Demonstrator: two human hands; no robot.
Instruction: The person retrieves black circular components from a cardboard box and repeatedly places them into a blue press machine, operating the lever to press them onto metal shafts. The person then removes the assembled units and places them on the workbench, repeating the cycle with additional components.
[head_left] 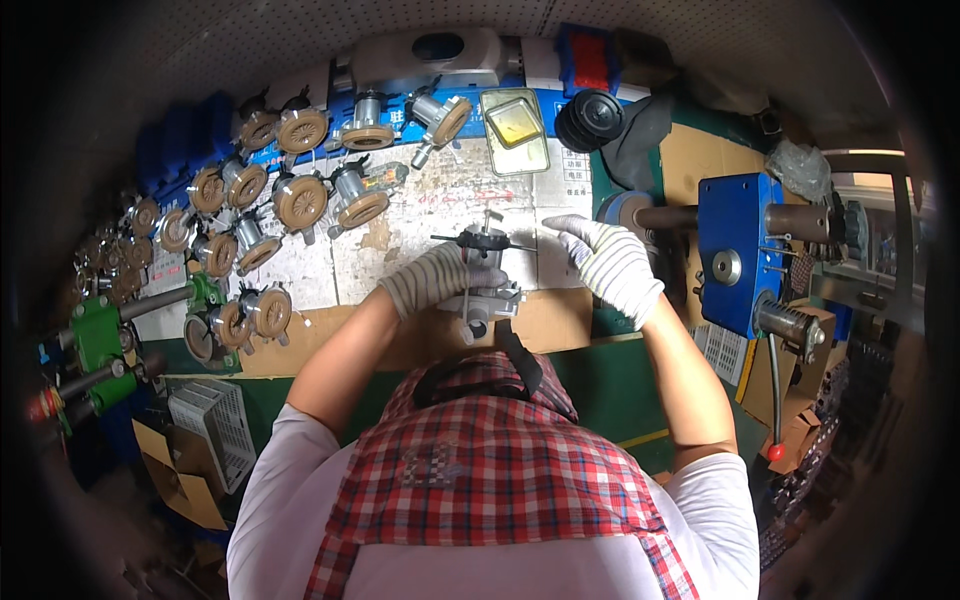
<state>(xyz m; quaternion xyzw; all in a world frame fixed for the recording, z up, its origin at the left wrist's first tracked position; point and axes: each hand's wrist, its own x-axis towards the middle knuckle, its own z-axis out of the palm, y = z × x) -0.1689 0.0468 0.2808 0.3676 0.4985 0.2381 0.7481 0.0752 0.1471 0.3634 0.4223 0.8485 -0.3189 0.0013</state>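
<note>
My left hand (430, 281), in a striped white glove, is wrapped round a small motor-like metal assembly (484, 258) near the bench's front edge. Its top is a black cap with thin arms sticking out sideways and a short shaft standing up. Below it, close to my body, is a grey cast metal piece (482, 306); whether the two are joined I cannot tell. To the right, apart from the assembly, my right hand (612, 264) is gloved the same way. Its fingers stretch leftward with nothing visible in them.
Similar assemblies with brown round discs (301, 202) crowd the bench's left side. At the back are a shallow metal tray (516, 128) with yellowish liquid and black round parts (592, 120). A blue press (738, 258) with a red-knobbed lever stands right, a green fixture (97, 345) left.
</note>
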